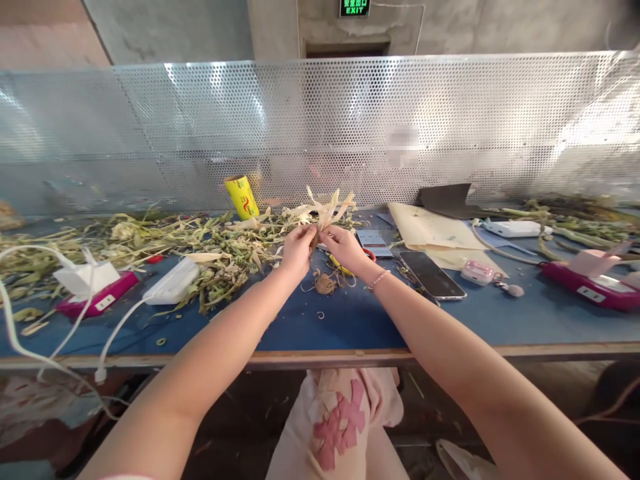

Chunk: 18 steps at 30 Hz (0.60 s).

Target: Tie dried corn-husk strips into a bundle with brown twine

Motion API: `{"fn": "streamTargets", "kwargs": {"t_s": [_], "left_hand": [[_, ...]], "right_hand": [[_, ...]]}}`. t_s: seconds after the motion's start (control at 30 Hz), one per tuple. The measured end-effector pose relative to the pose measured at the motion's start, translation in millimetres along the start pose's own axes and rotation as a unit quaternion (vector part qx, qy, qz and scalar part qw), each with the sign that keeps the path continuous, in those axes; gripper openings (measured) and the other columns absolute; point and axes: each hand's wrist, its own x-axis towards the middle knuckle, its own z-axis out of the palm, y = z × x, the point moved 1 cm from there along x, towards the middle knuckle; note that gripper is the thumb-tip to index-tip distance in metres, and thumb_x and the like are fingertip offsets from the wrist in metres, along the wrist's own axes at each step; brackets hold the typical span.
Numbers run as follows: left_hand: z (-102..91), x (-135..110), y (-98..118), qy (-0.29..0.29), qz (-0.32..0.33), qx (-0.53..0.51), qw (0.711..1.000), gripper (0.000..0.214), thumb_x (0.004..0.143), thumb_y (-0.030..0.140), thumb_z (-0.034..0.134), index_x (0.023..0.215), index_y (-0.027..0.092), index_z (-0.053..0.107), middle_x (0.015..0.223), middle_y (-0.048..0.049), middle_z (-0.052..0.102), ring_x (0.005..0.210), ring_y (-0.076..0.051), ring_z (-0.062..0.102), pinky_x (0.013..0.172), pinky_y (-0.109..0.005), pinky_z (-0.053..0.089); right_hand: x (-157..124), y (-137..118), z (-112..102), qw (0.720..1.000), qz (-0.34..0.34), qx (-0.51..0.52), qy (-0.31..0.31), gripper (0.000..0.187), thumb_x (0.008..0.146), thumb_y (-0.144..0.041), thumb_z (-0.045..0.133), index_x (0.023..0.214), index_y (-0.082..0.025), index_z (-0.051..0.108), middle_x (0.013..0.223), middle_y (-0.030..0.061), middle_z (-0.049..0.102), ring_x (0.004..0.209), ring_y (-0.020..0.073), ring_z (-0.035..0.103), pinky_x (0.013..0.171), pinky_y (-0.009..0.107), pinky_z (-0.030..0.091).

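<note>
Both hands meet over the middle of the blue table around a bundle of dried corn husks point(329, 208), whose pale strips fan upward and outward. My left hand point(299, 250) pinches the bundle's lower part from the left. From the right, my right hand point(345, 247) closes on the same part, fingers pressed together. The bundle's base is mostly hidden between the fingers. Just below the hands lies a small ball of brown twine point(325, 284). Partly behind the right wrist are scissors point(370, 255) with red and yellow on the handles.
Dried plant stalks and leaves point(220, 267) cover the left side. A yellow tube point(242, 197) stands near the perforated metal screen point(200, 120). To the right lie a phone point(433, 275), brown paper point(435, 227) and a pink earphone case point(477, 272). Magenta power strips point(100, 300) sit at both ends.
</note>
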Motion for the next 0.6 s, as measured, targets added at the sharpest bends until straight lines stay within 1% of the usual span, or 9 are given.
{"fn": "streamTargets", "kwargs": {"t_s": [0.07,0.17,0.3,0.37,0.47,0.6], "left_hand": [[0.8,-1.4,1.4,0.002,0.002,0.006,1.000,0.017,0.065,0.025,0.067,0.059,0.015,0.055,0.046,0.0050,0.044,0.045,-0.006,0.042,0.049,-0.021,0.034],[2.4,-3.8,4.9,0.008,0.030,0.016,0.999,0.017,0.065,0.023,0.065,0.057,0.016,0.052,0.047,0.0056,0.043,0.046,-0.006,0.041,0.051,-0.021,0.036],[3.1,-3.4,5.5,0.044,0.043,0.027,0.998,0.017,0.068,0.015,0.059,0.055,0.016,0.048,0.049,0.0051,0.044,0.047,-0.007,0.041,0.053,-0.022,0.036],[2.7,-1.2,4.1,0.067,0.042,0.032,0.996,0.017,0.070,0.012,0.054,0.054,0.015,0.048,0.049,0.0046,0.044,0.047,-0.007,0.040,0.052,-0.022,0.034],[2.3,2.4,2.4,0.090,0.035,0.035,0.995,0.019,0.070,0.008,0.050,0.052,0.015,0.047,0.046,0.0046,0.043,0.046,-0.007,0.038,0.051,-0.022,0.032],[2.3,3.2,1.9,0.085,0.026,0.031,0.996,0.020,0.068,0.006,0.048,0.050,0.014,0.046,0.044,0.0052,0.041,0.044,-0.006,0.037,0.049,-0.021,0.030]], "right_hand": [[0.4,0.2,0.9,1.000,0.001,0.008,0.000,0.023,0.078,-0.036,0.042,0.067,-0.018,0.050,0.059,-0.0019,0.047,0.057,0.0113,0.041,0.058,0.025,0.032],[1.1,-0.7,2.7,1.000,-0.005,0.009,-0.013,0.024,0.078,-0.037,0.042,0.068,-0.017,0.052,0.062,-0.0009,0.049,0.060,0.0122,0.043,0.062,0.025,0.034],[2.2,-4.9,5.3,0.999,-0.007,0.019,-0.034,0.021,0.078,-0.034,0.041,0.070,-0.017,0.052,0.069,0.0007,0.054,0.068,0.0135,0.047,0.068,0.027,0.036],[2.6,-7.5,6.3,0.999,-0.010,0.033,-0.042,0.019,0.078,-0.031,0.041,0.068,-0.018,0.050,0.069,0.0001,0.052,0.069,0.0131,0.046,0.068,0.026,0.036],[2.4,-10.9,6.8,0.997,-0.015,0.058,-0.053,0.017,0.078,-0.029,0.041,0.065,-0.018,0.045,0.064,-0.0018,0.045,0.065,0.0116,0.042,0.065,0.025,0.035],[0.2,-11.6,4.8,0.993,-0.008,0.095,-0.075,0.018,0.078,-0.030,0.041,0.064,-0.020,0.040,0.058,-0.0042,0.037,0.058,0.0098,0.036,0.057,0.023,0.032]]}}
